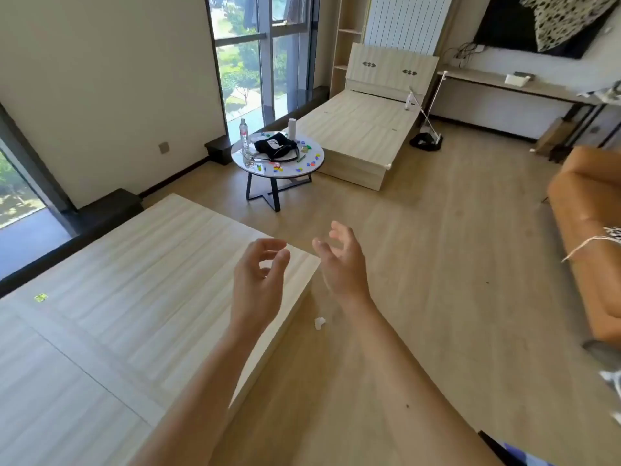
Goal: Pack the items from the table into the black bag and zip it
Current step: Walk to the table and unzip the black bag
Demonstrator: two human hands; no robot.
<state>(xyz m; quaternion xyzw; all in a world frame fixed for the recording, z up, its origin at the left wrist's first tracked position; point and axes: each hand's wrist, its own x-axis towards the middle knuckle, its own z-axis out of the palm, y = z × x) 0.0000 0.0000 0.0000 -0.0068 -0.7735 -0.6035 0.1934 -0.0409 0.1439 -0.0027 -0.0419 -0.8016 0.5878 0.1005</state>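
I see both hands empty, fingers loosely curled: left hand, right hand. The bag lies mid-bench, well beyond them, small items scattered around it.

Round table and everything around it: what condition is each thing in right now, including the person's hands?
Round table: standing, strewn with small coloured pieces.
Black bag: lying on the table, slumped; zip too far off to judge.
Water bottle: upright, cap on.
White cylinder: upright at the table's far edge.
Left hand: empty, fingers loosely curled.
Right hand: empty, open.
Scrap of paper: crumpled on the floor.
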